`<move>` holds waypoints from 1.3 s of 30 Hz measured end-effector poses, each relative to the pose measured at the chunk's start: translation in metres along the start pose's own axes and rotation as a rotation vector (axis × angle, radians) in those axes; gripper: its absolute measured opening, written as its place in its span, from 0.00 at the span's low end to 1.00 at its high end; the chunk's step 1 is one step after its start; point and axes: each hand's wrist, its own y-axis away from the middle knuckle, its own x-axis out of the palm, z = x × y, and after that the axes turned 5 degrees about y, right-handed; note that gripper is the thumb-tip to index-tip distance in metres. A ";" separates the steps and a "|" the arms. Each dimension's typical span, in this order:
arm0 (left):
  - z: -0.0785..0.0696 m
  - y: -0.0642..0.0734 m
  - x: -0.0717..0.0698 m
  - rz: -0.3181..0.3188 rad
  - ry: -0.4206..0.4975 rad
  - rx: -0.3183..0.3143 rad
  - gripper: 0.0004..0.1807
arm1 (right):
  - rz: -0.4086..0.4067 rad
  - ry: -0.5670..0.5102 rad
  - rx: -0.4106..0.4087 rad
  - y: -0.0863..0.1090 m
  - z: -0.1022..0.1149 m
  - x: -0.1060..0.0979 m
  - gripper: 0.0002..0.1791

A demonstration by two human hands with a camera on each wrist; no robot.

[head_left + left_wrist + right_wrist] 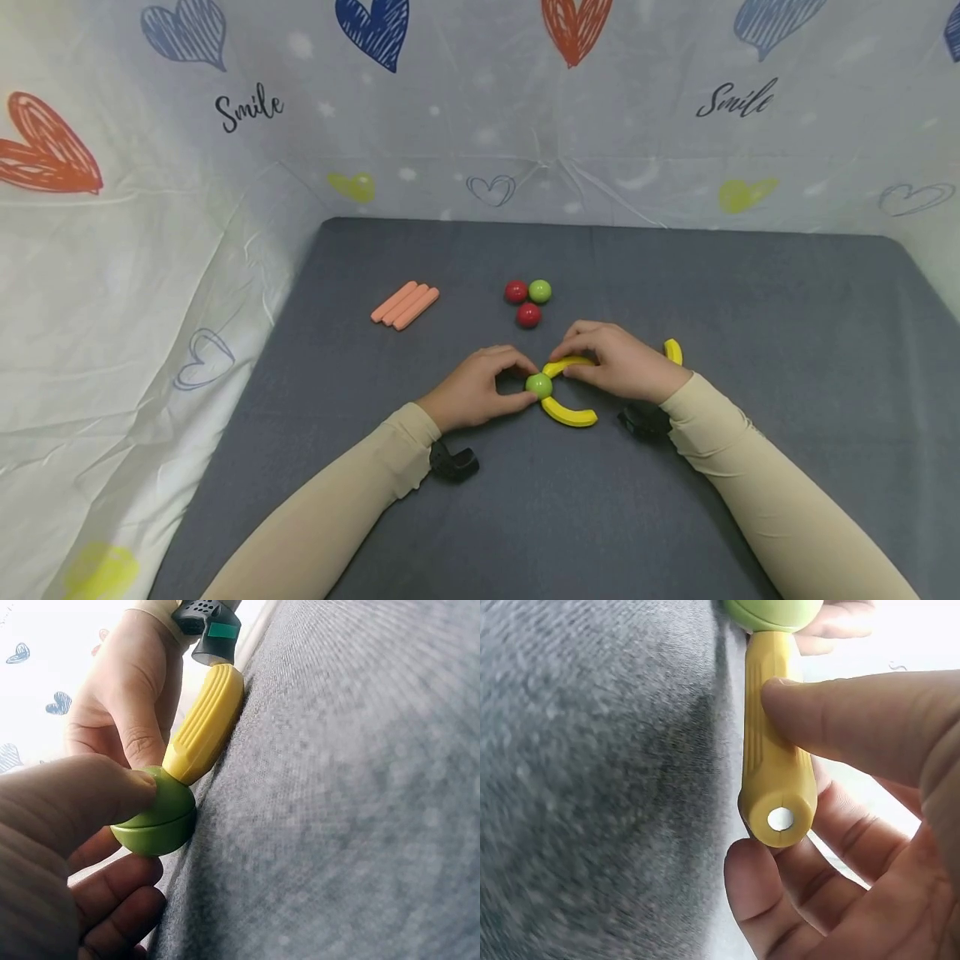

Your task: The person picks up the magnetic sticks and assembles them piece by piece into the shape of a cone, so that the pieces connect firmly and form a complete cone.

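My left hand (480, 387) pinches a green ball (538, 385) between thumb and fingers, low over the grey tabletop. A yellow curved rod (568, 414) runs from the ball toward the right, its near end against the ball. In my right hand (618, 362) is a second yellow curved rod (769, 757), gripped between thumb and fingers, one end at the green ball. The right wrist view shows its other end, with a round silvery spot in it. Side grooves show on the first rod (206, 724) in the left wrist view.
Behind the hands lie two red balls (516, 292) and another green ball (540, 291), close together. Three orange straight rods (405, 305) lie side by side at the left. Another yellow curved rod (673, 351) shows partly behind the right wrist. A printed white curtain (480, 117) hangs behind the table.
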 end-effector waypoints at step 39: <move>0.002 -0.001 -0.002 0.077 0.010 0.073 0.14 | 0.040 -0.038 -0.067 -0.002 -0.002 0.009 0.14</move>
